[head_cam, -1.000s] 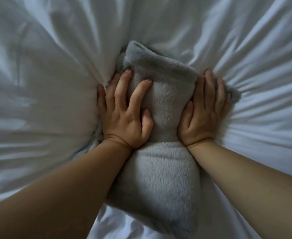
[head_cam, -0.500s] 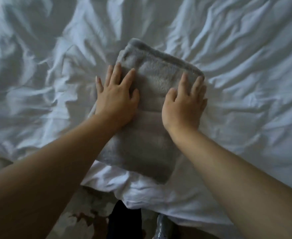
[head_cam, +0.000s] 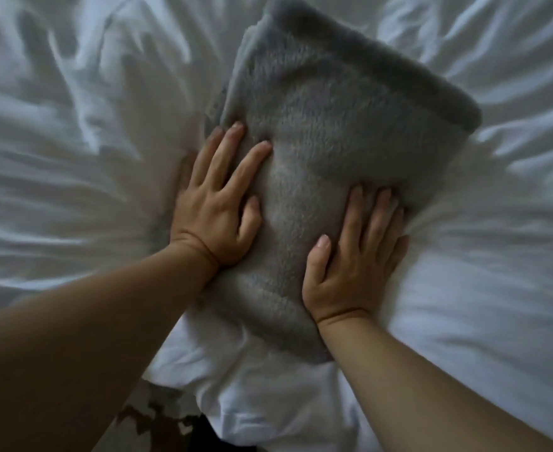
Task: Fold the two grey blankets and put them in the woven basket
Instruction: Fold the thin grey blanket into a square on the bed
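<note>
Floor: a patterned patch is showing below the bed's near edge.
Right hand: lying flat, fingers straight, pressing the blanket's right side.
Left hand: lying flat, fingers spread, pressing its left side.
Grey blanket: folded, lying on the white bed sheet, long axis running away, tilting slightly left.

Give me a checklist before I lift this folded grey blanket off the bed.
1. Fold finished: ok. The grey blanket lies as a compact folded bundle on the white sheet.
2. The left hand in contact: ok, pressing flat on its left edge.
3. The right hand in contact: ok, flat on its right edge.
4. Lifting hold: not ok. The fingers lie straight on top, not curled under.
5. The woven basket located: cannot tell, not in view.
6. The second blanket folded: cannot tell, not in view.
</note>
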